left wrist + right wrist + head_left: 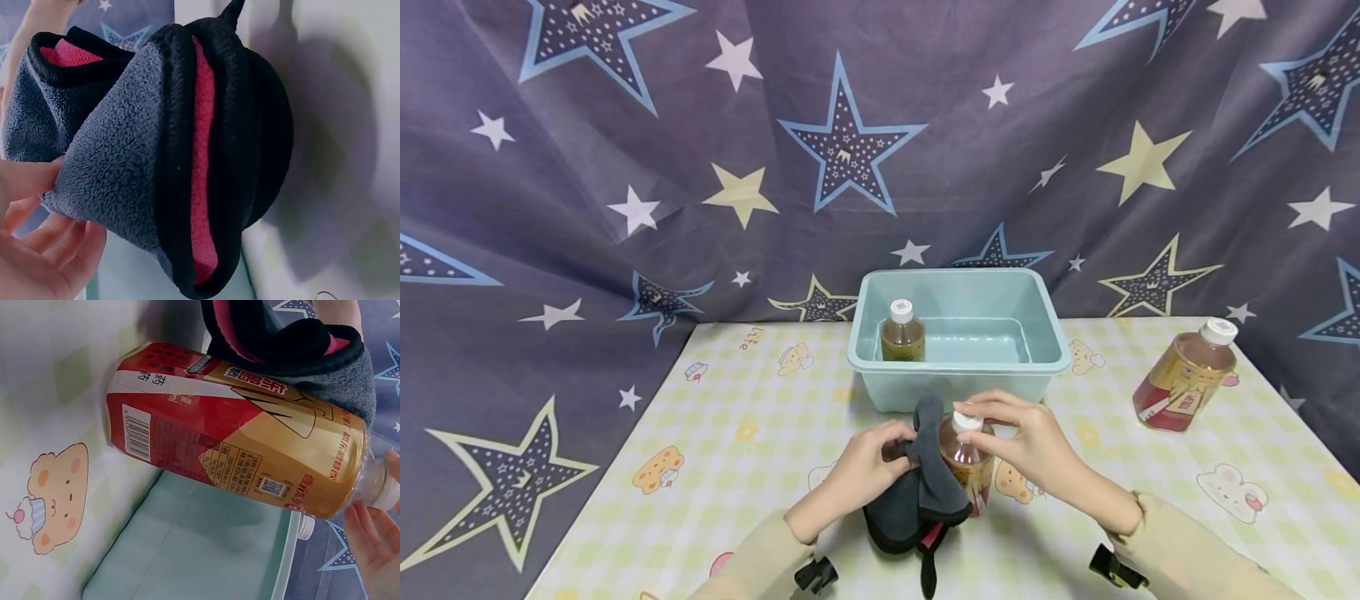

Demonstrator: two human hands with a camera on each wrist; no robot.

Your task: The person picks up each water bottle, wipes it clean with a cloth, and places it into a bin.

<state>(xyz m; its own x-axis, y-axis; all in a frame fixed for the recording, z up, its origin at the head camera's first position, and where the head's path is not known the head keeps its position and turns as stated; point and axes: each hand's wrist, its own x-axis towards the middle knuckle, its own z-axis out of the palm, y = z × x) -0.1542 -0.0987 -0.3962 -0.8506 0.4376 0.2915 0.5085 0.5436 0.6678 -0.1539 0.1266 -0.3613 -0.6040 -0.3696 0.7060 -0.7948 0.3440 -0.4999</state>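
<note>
Now R hand [1018, 425] pinches cap [967, 422], bottle [972, 481] approx. upright below it; L hand [859, 468] pinches cloth [898, 510], bottle just to its R.

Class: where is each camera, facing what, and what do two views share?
Head: worn on the head, facing forward and down at a pale-blue rectangular plastic tub; left hand, right hand, beige sleeves show.
Left wrist: worn there, facing a grey fleece item with black trim; left fingers show.
Right wrist: worn there, facing a plastic bottle labelled red and gold; right fingers show.
Both wrist views share the grey fleece item.
</note>
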